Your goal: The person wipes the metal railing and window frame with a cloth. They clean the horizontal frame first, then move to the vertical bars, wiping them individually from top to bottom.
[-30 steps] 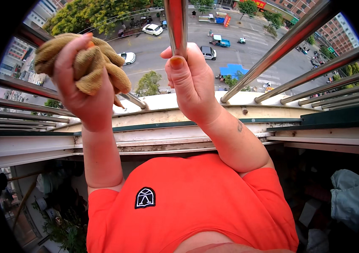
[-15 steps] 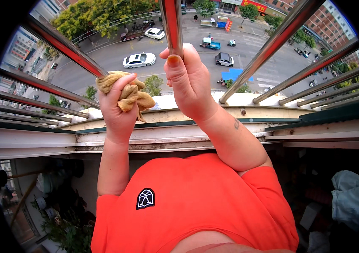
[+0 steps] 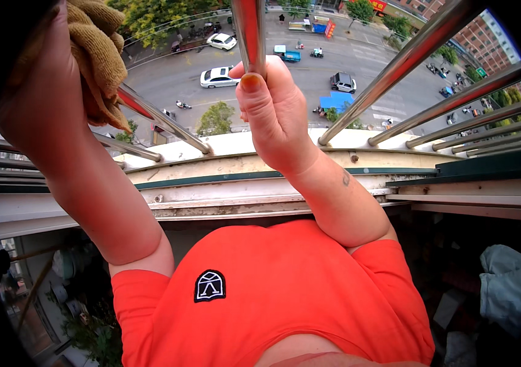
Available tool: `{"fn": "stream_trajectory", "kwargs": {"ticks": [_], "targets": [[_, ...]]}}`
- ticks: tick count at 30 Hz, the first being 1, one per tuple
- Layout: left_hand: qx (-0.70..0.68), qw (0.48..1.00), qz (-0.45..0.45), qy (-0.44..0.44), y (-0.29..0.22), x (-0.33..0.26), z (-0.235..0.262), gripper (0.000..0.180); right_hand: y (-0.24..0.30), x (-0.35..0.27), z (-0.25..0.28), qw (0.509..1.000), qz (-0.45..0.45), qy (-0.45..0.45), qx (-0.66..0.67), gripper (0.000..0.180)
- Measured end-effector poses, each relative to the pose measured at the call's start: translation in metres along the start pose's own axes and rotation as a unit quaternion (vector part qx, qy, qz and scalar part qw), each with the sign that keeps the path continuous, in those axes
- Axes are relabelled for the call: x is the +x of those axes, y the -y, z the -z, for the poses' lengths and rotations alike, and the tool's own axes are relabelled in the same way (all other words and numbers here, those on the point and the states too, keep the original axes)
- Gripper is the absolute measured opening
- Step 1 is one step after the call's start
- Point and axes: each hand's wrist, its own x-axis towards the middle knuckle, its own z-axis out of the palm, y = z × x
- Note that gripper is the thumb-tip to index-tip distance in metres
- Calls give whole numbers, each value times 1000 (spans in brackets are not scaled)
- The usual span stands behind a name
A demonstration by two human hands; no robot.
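Note:
My right hand (image 3: 275,119) is wrapped round a shiny metal window bar (image 3: 249,30), its thumb pressed along the front. High at the upper left, my left hand (image 3: 46,92) is closed on a bunched tan cloth (image 3: 96,52). Folds of the cloth hang down beside the hand, and the upper rim of the picture darkens part of both. Another metal bar (image 3: 172,131) slants up from the sill and passes behind the cloth. Whether the cloth wraps round that bar I cannot tell.
More metal bars (image 3: 388,67) fan out to the right above a pale, stained sill (image 3: 242,160). Window tracks (image 3: 242,205) run below it. Far beneath lies a street with a white car (image 3: 219,77) and trees. Indoors at right hangs pale cloth (image 3: 511,287); a plant (image 3: 92,336) stands lower left.
My left hand has risen up and to the left with the cloth, uncovering the lower part of the slanting bar. My right hand keeps its hold on the middle bar.

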Motion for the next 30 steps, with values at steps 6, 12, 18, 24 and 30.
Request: {"fn": "stream_trajectory", "kwargs": {"ticks": [6,12,18,24,30], "targets": [[-95,993,-68,9,31,-39,-2,31,-3,0,-2,1000,-2,4,9,28],[-83,992,-34,86,51,-125,-5,39,0,0,-2,1000,0,-1,0,27],[-59,976,13,207,43,-173,3,48,0,2,-3,1000,6,-2,13,26],[-59,963,40,261,40,-179,13,39,0,1,-3,1000,-1,-7,3,28],[-83,985,-77,129,37,-95,12,39,-2,-1,-2,1000,-8,-9,-15,33]]}}
